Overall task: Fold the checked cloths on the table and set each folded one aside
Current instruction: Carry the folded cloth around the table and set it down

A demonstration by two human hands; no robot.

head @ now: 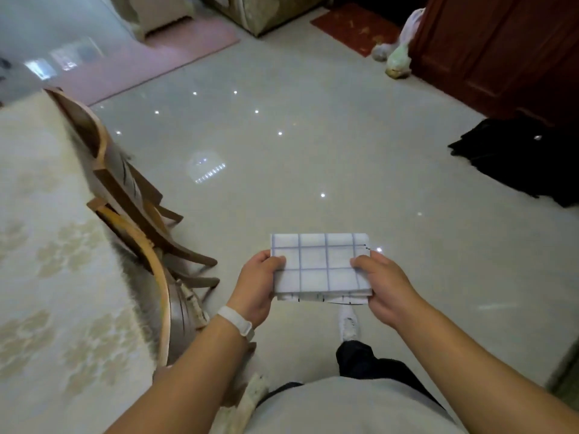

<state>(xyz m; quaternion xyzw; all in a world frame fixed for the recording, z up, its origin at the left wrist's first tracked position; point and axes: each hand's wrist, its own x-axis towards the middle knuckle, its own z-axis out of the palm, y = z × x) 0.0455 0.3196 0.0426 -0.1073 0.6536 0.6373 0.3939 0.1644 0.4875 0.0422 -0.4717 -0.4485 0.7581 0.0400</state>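
Currently on my feed, item one: a folded checked cloth (319, 264), white with thin blue-grey grid lines, made up into a compact rectangle with several layered edges showing along its near side. It is held level in the air above the tiled floor (282, 136), in front of the person's torso and well apart from the surface (47, 245) at the left. Item two: the left hand (255, 288), pinching the cloth's left edge with its thumb on top; the fingers underneath are hidden from me. A white wristband (236, 321) sits on that wrist. Item three: the right hand (385, 286), gripping the right edge the same way, thumb on top and fingers curled below. Item four: the surface, covered in a cream fabric with a pale floral pattern, running along the left of the view. Item five: wooden chairs (131, 189) with curved backs, just beside the surface's right edge. Item six: a white shoe (348, 321) on the floor below the cloth. Further off I log a black heap (517, 158) on the floor at the right, what I cannot identify more closely; a dark red wooden door (501, 51) behind it; plastic bags (394, 57) at the door's foot; a red mat (354, 26) beside them; and a pink mat (150, 61) at the upper left.
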